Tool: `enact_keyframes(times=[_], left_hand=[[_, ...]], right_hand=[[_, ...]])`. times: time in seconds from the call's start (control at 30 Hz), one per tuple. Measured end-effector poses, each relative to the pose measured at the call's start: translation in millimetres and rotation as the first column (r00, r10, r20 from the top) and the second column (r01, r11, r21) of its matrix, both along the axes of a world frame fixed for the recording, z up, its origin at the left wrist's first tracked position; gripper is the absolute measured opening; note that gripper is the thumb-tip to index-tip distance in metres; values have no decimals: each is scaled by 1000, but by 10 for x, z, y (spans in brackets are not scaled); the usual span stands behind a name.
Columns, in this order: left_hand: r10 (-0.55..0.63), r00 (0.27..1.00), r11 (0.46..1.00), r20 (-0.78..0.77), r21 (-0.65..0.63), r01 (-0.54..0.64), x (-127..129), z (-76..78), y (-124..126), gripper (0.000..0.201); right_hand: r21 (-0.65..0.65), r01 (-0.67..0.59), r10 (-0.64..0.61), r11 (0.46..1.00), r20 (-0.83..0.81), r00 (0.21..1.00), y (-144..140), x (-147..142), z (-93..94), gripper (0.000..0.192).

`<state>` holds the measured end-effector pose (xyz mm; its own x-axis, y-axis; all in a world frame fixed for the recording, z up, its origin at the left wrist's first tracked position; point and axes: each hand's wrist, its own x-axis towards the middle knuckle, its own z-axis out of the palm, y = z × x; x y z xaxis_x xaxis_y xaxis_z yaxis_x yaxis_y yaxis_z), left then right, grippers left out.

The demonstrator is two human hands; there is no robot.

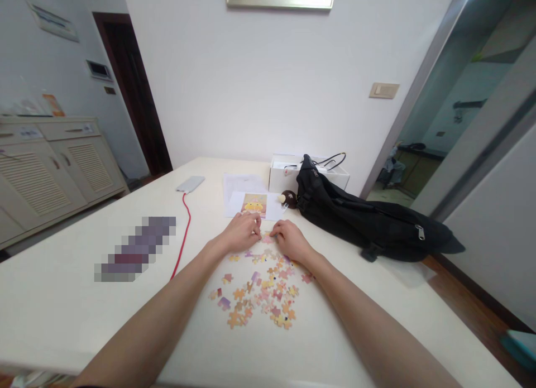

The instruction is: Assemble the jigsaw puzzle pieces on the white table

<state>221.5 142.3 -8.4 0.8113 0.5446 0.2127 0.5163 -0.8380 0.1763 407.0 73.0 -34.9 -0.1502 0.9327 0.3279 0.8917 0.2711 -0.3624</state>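
Pinkish jigsaw puzzle pieces [267,239] lie on the table between my two hands. My left hand [243,231] has its fingers curled down onto the left side of these pieces. From the other side, my right hand [290,240] pinches at their right edge with thumb and forefinger. The fingertips partly cover what they hold. Nearer to me, between my forearms, many loose jigsaw pieces [238,293] in orange, pink, yellow and purple are scattered, some overlapping. Just beyond my hands is a reference picture [255,205] with a yellow figure, on white paper.
A black bag [360,215] lies along the right side, by a white box [277,175] with cables. A dark round trinket [288,199] sits beside the bag. At left are a power bank [190,184], a red cable [183,240] and a blurred-out item [140,248].
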Motion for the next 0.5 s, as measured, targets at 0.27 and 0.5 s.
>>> enact_keyframes(times=[0.27,0.5], left_hand=[[-10,997,1000,76,13,9,34,-66,-5,23],[101,931,990,350,-130,-58,13,-285,134,16]], right_hand=[[0,-3,3,1000,30,1000,-23,-11,29,33],[-1,-11,11,1000,30,999,-11,-7,35,32]])
